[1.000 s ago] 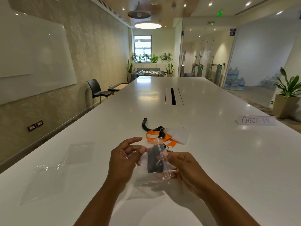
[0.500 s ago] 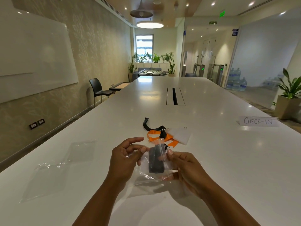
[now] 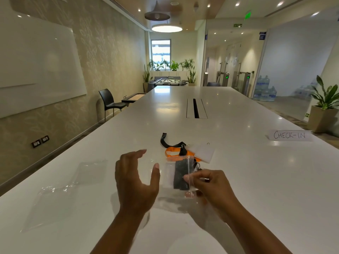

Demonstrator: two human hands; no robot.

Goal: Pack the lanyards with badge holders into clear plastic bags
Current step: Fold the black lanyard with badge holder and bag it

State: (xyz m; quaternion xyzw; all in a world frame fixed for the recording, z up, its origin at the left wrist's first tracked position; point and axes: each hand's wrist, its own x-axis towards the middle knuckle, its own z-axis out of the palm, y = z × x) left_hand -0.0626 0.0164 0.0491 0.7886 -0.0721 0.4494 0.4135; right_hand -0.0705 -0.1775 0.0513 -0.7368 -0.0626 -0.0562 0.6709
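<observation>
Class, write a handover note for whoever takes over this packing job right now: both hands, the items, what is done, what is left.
Left hand: open, holding nothing.
Right hand: pinches the clear bag with a black lanyard inside.
Done: one lanyard bagged; seal unclear.
Left: orange lanyard and badge holder on the table beyond; spare bags lie at left.

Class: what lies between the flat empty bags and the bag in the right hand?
The left hand, over the table, beside the bag; head view.

Corner of clear bag (image 3: 169, 176) behind fingers (image 3: 192, 177) of right hand (image 3: 211, 187)
</observation>
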